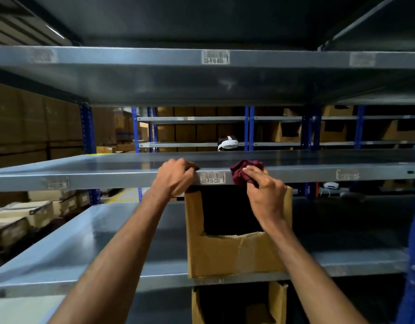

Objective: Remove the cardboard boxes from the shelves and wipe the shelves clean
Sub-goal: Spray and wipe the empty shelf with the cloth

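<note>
Your left hand (176, 177) fingers curl over shelf (108, 177) edge; right hand (263, 190) fingers pinch cloth (245, 169) there; box (234, 253) below.

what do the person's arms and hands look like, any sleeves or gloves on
Both forearms are bare right down to the bottom of the picture, with no sleeves in view. The left hand and the right hand wear no gloves. No watch, ring or wristband shows on either one.
</note>
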`<move>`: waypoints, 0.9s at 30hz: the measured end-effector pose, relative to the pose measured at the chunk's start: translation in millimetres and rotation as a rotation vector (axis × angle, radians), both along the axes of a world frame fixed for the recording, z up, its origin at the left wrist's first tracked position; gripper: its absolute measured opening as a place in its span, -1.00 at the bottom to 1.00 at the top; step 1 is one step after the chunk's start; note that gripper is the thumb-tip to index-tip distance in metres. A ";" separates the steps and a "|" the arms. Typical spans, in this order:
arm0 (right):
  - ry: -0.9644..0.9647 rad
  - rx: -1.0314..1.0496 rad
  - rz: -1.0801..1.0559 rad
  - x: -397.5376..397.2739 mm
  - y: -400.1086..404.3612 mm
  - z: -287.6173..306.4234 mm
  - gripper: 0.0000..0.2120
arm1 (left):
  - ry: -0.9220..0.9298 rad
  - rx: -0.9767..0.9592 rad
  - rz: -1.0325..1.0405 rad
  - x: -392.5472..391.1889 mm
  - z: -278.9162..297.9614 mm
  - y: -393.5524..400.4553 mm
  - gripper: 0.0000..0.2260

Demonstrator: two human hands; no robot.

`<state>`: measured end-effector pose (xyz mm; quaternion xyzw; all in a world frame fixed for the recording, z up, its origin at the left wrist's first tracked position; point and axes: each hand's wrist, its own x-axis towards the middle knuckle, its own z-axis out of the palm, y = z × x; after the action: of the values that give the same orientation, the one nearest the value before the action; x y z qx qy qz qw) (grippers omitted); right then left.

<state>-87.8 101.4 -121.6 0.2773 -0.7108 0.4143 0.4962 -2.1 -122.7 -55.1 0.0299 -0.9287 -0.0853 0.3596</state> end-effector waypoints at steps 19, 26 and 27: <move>0.091 0.482 0.217 98.4 -178.7 46.2 -0.72 | -0.058 0.095 -0.103 53.9 11.4 -130.4 -0.87; 0.064 0.332 0.237 57.3 -114.6 25.3 -0.54 | -0.018 -0.060 0.068 60.6 -1.9 -142.4 -0.71; 0.034 0.301 0.238 55.3 -112.5 25.7 -0.55 | 0.006 -0.055 0.060 60.2 -3.9 -141.0 -0.71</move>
<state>-32.5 -11.1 -96.0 0.4376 -0.7185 0.3542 0.4084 58.1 -263.7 -59.0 0.0475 -0.9283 -0.0491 0.3654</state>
